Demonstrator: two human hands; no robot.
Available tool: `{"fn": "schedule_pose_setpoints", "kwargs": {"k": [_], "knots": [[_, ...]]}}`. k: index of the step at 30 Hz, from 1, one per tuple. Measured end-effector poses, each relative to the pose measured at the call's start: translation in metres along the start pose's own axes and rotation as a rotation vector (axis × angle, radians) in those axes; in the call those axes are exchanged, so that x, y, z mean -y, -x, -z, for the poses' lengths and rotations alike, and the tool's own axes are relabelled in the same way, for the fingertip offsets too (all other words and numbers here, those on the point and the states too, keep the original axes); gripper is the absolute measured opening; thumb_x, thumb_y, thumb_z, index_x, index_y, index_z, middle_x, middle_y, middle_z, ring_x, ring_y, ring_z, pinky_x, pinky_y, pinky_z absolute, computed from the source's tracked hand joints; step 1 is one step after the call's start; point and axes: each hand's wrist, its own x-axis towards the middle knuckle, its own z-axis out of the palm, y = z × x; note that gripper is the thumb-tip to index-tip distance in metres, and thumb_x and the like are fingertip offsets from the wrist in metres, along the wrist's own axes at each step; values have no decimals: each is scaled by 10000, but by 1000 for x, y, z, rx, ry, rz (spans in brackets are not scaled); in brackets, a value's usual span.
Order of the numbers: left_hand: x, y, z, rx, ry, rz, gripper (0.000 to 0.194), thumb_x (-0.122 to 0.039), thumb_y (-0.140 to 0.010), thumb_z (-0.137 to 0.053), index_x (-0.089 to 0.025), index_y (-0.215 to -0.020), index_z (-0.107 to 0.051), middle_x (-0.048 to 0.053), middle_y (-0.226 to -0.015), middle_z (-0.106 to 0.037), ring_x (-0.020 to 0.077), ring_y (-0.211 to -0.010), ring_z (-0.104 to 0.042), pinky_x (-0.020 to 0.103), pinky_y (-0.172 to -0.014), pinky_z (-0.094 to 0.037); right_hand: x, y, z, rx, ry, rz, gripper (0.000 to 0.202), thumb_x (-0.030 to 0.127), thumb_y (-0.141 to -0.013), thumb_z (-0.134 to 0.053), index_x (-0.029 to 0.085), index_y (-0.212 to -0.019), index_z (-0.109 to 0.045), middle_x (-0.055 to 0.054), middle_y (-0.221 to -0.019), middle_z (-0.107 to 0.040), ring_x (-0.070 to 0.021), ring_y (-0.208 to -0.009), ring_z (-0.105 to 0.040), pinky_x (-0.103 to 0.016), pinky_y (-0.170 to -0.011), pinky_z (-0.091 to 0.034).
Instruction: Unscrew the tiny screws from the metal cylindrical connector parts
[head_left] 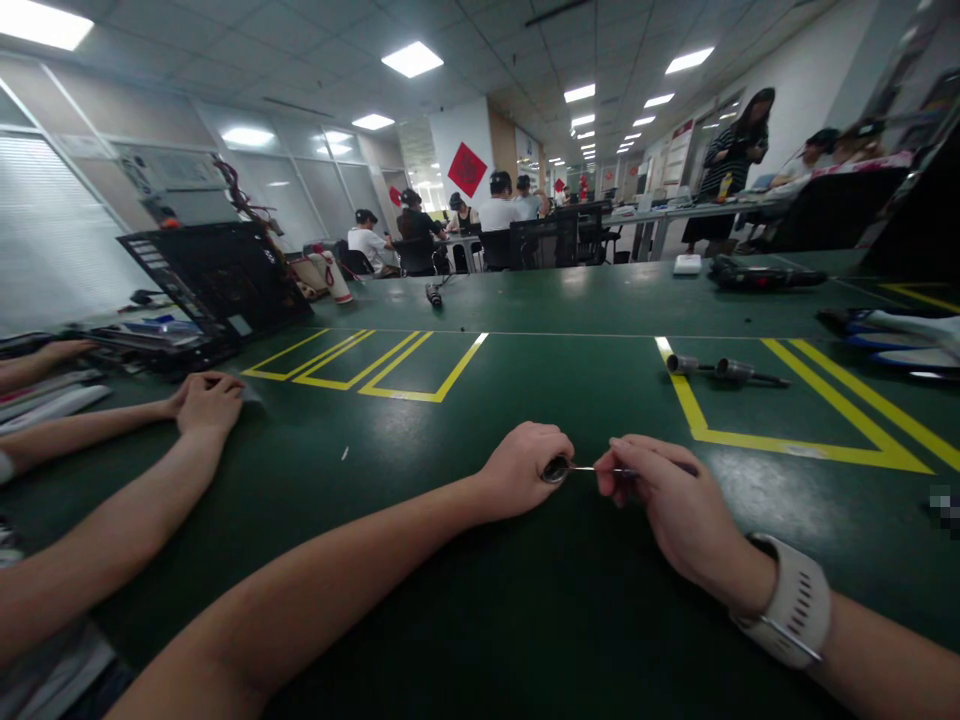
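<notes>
My left hand [526,468] is closed around a hollow, round metal part [556,468], its open end facing right; the rest is hidden in my fingers. My right hand [667,495] pinches a slim screwdriver [625,471] with a dark handle. The screwdriver's thin metal shaft reaches left to the part's open end; how far in the tip goes, I cannot tell. Two similar metal cylinders with dark stems, one [681,364] beside the other [733,370], lie on the table inside a yellow-taped area.
The green table [420,450] carries yellow tape outlines. At left, another person's hands [210,400] rest near a black equipment case [217,280]. A small dark cylindrical object [433,295], a white box [687,265] and black tools [765,275] lie farther back. Blue-and-white objects [900,335] lie right.
</notes>
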Motion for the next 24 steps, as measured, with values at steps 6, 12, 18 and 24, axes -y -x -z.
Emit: {"fn": "schedule_pose_setpoints", "kwargs": {"k": [6,12,18,24], "knots": [[1,-1,0,-90,140,72,109,-237,-780,-545,-167,-709,-502,-7,-687,-521,122,-643,-493,247,-630,-382,-5,0,-2,-13,-180,-79,279,389,-759,-600,158,-616,-663,-43,-593,-603,-154,-567,-517,-289,-530,-404],[-2,-1,2,-119,185,99,136,-256,-778,-543,-170,-692,-480,-19,-668,-495,111,-622,-471,229,-586,-360,-3,0,-2,-10,-222,-53,253,368,-764,-614,165,-624,-669,-39,-612,-603,-155,-598,-520,-285,-551,-404],[-1,-1,1,-132,181,96,126,-231,-765,-551,-167,-684,-478,-23,-663,-491,108,-615,-467,224,-580,-355,-8,7,1,46,20,157,272,364,-865,-510,203,-709,-663,-9,-672,-604,-158,-670,-535,-298,-625,-410],[-1,0,-1,-170,167,95,113,-211,-748,-563,-162,-678,-491,-24,-639,-501,100,-585,-469,216,-558,-354,-9,8,-2,90,126,232,248,351,-885,-496,211,-765,-661,-4,-748,-615,-156,-747,-553,-297,-692,-415]]}}
